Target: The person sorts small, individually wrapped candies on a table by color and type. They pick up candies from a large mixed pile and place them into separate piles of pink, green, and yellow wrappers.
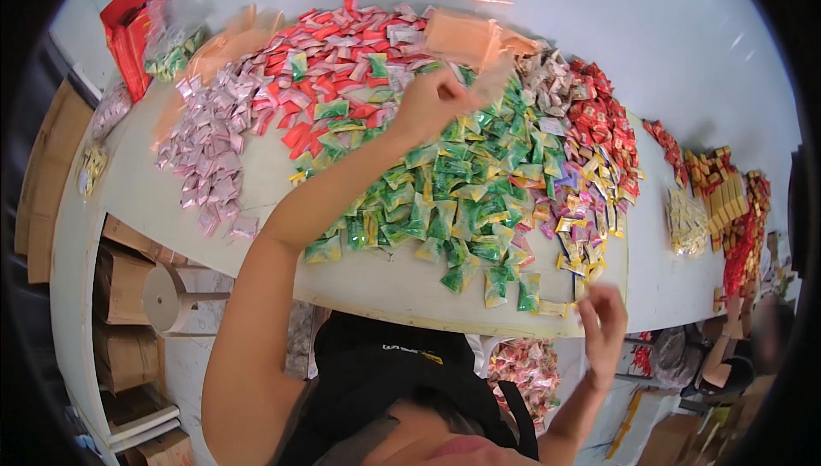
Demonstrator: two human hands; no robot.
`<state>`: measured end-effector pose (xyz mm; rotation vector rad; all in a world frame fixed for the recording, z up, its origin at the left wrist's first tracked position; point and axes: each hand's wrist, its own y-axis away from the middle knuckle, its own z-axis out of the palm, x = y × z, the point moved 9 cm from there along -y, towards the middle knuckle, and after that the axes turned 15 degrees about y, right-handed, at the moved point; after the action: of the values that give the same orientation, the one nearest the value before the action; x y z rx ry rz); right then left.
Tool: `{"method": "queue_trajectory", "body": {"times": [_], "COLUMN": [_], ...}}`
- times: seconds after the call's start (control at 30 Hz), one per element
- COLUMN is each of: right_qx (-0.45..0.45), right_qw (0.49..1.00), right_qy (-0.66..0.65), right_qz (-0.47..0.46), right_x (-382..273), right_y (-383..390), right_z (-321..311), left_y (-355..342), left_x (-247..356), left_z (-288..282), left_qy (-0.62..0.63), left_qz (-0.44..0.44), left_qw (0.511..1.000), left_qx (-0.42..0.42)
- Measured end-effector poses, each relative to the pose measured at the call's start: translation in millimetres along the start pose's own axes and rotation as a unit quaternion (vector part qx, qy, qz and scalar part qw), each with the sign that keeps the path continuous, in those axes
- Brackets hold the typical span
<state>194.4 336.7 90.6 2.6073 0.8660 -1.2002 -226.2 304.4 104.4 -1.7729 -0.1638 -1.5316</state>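
My left hand reaches over the far side of a big heap of small green-and-yellow packets. Its fingers are pinched together on a thin, see-through plastic bag, blurred by motion. At the table's front edge, to the right, is my right hand, loosely curled with a gap between thumb and fingers. Nothing shows clearly in it. Close to its fingertips lie small yellow packets, mixed with purple ones.
The white table also bears piles of pale pink packets, red packets and dark red packets. Orange bags lie at the back. Bundled gold-and-red goods and another person's arm are at the right. Cardboard boxes fill a shelf.
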Motion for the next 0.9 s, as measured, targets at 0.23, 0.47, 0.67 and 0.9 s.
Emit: {"method": "queue_trajectory", "body": {"times": [0.23,0.47,0.67,0.9], "right_qx": [-0.113,-0.256,-0.143,-0.077], "right_qw": [0.947,0.854,0.894,0.862], "right_qy": [-0.212,-0.272,0.023,0.353], "right_qz": [-0.213,-0.363,-0.424,-0.355], "right_x": [-193,-299,-290,-293], "right_y": [-126,-130,-263,-314], "right_z": [165,284,451,536], "left_y": [85,79,120,152], "left_x": [75,106,149,157], "left_z": [-27,-205,-313,-346], "left_qy": [0.104,0.225,0.068,0.175], "left_qz": [0.016,0.171,0.303,0.342], "left_qw": [0.994,0.924,0.834,0.765], "left_qx": [-0.03,0.259,0.455,0.517]}}
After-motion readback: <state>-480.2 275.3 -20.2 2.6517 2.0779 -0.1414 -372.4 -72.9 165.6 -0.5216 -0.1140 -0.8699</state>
